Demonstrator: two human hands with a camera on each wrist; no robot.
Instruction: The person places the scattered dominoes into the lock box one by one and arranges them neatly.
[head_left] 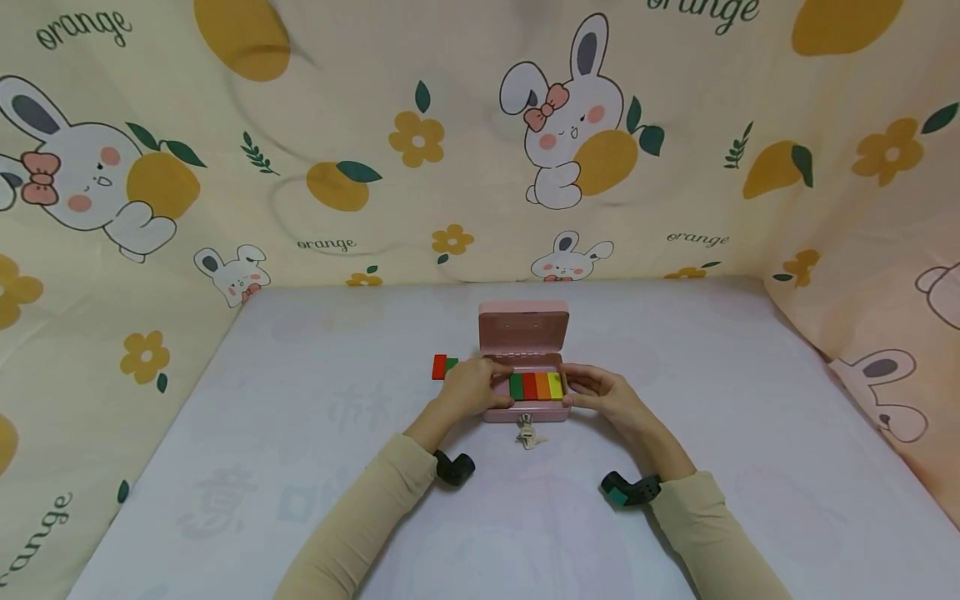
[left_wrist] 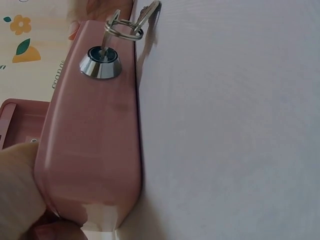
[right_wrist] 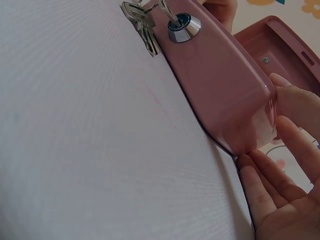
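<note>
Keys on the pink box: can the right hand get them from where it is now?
Probably yes. The keys hang at the front of the box, and the right hand is by its right end, with nothing seen blocking the way.

Both wrist views crop the open lid (right_wrist: 280, 50).

the head camera is looking forward and down from the near edge of the worktop (head_left: 315, 508), taking in its far corners and the patterned cloth (head_left: 465, 125). the left wrist camera (head_left: 456, 470) is facing the front of the pink box (left_wrist: 92, 140) from close by, rolled sideways. the right wrist camera (head_left: 633, 492) is looking just as closely, tilting the opposite way. all three are sharing the lock (left_wrist: 101, 65) and keys (left_wrist: 147, 17).
</note>
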